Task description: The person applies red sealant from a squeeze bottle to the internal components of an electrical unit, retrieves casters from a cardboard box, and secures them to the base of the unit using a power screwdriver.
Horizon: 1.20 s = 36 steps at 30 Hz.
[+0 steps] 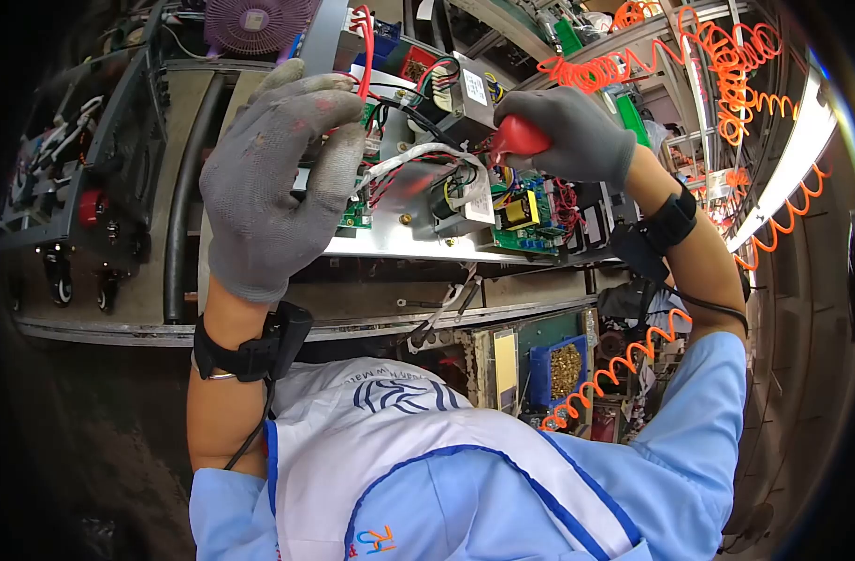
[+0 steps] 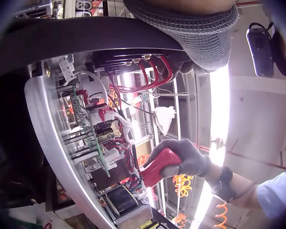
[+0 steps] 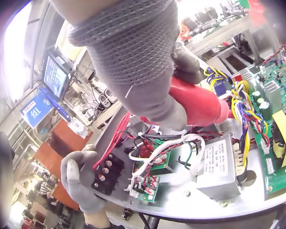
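My gloved right hand (image 1: 577, 136) grips a red tapered tool (image 3: 195, 102) over the wiring of an opened electrical unit. The tool's narrow end points down among the wires beside a metal-cased transformer (image 3: 217, 167); its tip is hidden there. My gloved left hand (image 1: 282, 178) is at the unit's upright grey end panel (image 1: 326, 37), its fingers extended along the outer side. On that panel's inner side, a black terminal block (image 3: 107, 174) carries red wires (image 3: 115, 140). White-sleeved cables (image 1: 418, 154) run across the metal base between small green boards (image 3: 145, 188).
A larger green circuit board (image 1: 525, 238) with a yellow-wrapped part sits at the unit's right. Another unit on casters (image 1: 81, 178) stands at the left. A purple fan (image 1: 259, 23) is behind. Orange coiled hoses (image 1: 596, 70) hang at the right. A blue bin (image 1: 558, 369) holds small brass-coloured parts.
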Each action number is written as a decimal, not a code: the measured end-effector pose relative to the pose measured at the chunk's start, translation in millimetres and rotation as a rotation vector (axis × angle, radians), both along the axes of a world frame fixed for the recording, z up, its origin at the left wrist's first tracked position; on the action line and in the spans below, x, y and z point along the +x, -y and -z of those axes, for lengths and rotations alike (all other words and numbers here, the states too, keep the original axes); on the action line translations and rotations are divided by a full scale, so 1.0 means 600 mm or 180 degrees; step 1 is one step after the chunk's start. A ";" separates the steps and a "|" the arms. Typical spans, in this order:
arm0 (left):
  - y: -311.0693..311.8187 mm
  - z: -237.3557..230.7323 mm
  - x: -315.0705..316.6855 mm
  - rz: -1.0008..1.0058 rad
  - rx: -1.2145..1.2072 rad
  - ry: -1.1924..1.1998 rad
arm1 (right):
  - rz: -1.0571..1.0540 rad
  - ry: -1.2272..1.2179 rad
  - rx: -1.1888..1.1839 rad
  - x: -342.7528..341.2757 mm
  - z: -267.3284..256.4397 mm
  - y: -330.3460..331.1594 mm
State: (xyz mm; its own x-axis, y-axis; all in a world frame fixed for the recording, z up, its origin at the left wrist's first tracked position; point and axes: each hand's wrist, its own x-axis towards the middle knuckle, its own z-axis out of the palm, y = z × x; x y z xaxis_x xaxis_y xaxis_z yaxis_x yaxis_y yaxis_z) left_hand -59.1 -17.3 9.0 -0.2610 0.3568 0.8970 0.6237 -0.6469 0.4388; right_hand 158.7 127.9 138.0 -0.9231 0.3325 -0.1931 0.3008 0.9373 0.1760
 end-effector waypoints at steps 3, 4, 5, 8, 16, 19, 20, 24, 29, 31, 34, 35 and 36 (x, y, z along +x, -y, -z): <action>0.002 -0.001 0.001 -0.0020 -0.0025 -0.0001 | 0.0110 -0.0045 -0.0084 -0.001 -0.005 -0.001; 0.003 -0.001 0.002 -0.0027 -0.0019 -0.0008 | 0.0202 -0.0071 -0.0187 -0.002 -0.008 0.000; 0.004 -0.001 0.004 0.0050 -0.0069 0.0111 | 0.0195 -0.0076 -0.0184 -0.004 -0.009 0.001; 0.003 -0.002 0.003 0.0098 -0.0087 0.0149 | 0.0210 -0.0008 -0.0113 -0.007 -0.012 0.009; 0.003 0.000 0.000 0.0039 -0.0009 0.0021 | 0.0094 0.0465 -0.0151 -0.024 -0.007 0.009; 0.007 -0.003 0.003 0.0168 -0.0253 0.0223 | 0.0014 0.0379 -0.0146 -0.021 -0.009 0.002; 0.007 -0.003 0.003 0.0159 -0.0230 0.0204 | 0.0008 0.0379 -0.0149 -0.023 -0.008 0.002; 0.006 0.001 -0.004 0.0033 -0.0235 -0.0107 | 0.0075 0.0342 -0.0225 -0.027 -0.014 0.005; 0.007 -0.001 0.001 0.0148 -0.0192 0.0167 | 0.0059 0.0249 -0.0265 -0.023 -0.013 0.003; 0.006 -0.002 0.002 0.0126 -0.0174 0.0151 | -0.0055 0.0309 -0.0281 -0.021 -0.010 0.001; 0.006 -0.003 0.001 0.0097 -0.0171 0.0135 | 0.0006 0.0494 -0.0231 -0.025 -0.008 0.014; 0.004 -0.003 0.000 0.0012 -0.0114 0.0034 | 0.0009 0.0493 -0.0228 -0.028 -0.009 0.020; 0.003 -0.003 -0.001 -0.0070 -0.0054 -0.0068 | 0.0065 0.0630 -0.0194 -0.032 -0.012 0.027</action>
State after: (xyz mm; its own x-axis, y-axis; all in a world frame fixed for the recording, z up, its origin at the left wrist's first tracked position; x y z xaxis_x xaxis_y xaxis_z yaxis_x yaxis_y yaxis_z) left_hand -59.7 -19.1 10.6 -0.2498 0.3665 0.8963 0.6470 -0.6255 0.4361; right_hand 139.6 111.7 145.1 -0.8584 0.3329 -0.3902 0.2850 0.9421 0.1767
